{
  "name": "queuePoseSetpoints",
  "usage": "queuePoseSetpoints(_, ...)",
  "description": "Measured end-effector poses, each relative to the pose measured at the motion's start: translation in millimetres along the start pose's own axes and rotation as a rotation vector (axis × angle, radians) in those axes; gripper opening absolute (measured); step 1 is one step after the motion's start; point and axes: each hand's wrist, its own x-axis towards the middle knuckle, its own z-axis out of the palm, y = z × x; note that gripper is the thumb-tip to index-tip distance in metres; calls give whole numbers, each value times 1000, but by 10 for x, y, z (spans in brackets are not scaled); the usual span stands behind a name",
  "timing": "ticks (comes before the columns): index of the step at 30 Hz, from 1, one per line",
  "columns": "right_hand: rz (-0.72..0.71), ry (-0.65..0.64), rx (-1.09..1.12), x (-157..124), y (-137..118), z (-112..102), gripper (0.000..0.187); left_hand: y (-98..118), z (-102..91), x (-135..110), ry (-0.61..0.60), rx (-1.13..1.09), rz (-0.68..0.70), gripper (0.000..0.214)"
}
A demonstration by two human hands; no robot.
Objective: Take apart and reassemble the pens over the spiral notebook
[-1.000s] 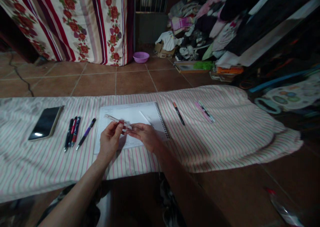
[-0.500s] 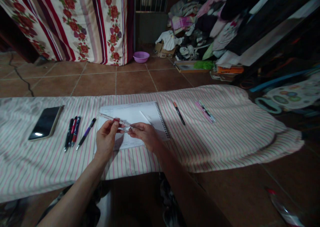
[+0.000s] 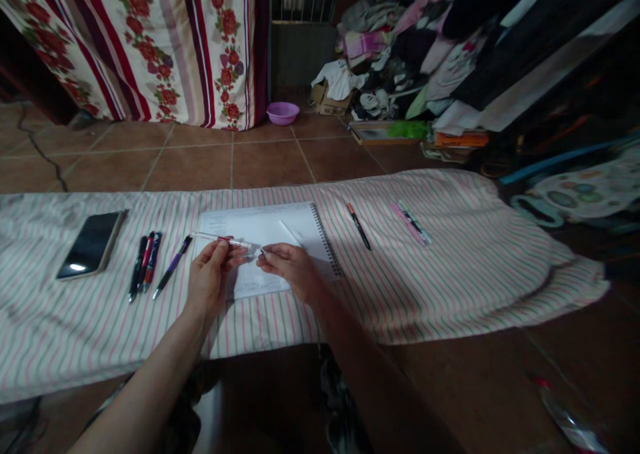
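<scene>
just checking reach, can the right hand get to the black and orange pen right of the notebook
Probably yes: only the flat notebook and striped cloth seem to lie between the right hand and the pen. The hand may be pinching something small, though, which could hinder it.

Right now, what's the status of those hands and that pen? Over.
Left hand holding pen. Right hand pinching something tiny, unidentifiable, near pen's end. Notebook underneath; thin white stick lying on it beyond right hand.

Clear pen (image 3: 237,242) shifted leftward.
Drawn by the left hand (image 3: 209,275) farther from the right hand (image 3: 291,265); slant flattened, far end brought near the purple pen (image 3: 173,267).
</scene>
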Motion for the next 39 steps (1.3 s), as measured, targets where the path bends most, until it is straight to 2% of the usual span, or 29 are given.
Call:
queuePoseSetpoints(6, -40, 79, -43, 50, 26, -24, 13, -16, 9, -8, 56, 41, -40, 7)
queuePoseSetpoints(9, -49, 75, -59, 51, 37, -29, 15, -15, 11, -8, 94, 48, -72, 1)
queuePoseSetpoints(16, -117, 48, -195, 85, 86, -3, 17, 34, -35, 11, 153, 13, -85, 6)
queuePoseSetpoints(19, -182, 33, -353, 106, 116, 23, 14, 60, -74, 12, 173, 22, -79, 6)
queuePoseSetpoints(23, -289, 56, -656, 85, 112, 97, 20, 92, -136, 15, 195, 5, -69, 8)
queuePoseSetpoints(29, -572, 42, -1100, 39, 127, 284, 20, 111, -268, 47, 231, -31, -35, 7)
queuePoseSetpoints(32, -609, 14, -1273, 39, 189, 380, 14, 119, -319, 49, 243, -55, -36, 8)
queuePoseSetpoints(39, -623, 61, -1546, 64, 287, 600, 23, 165, -369, 29, 282, -110, -37, 10)
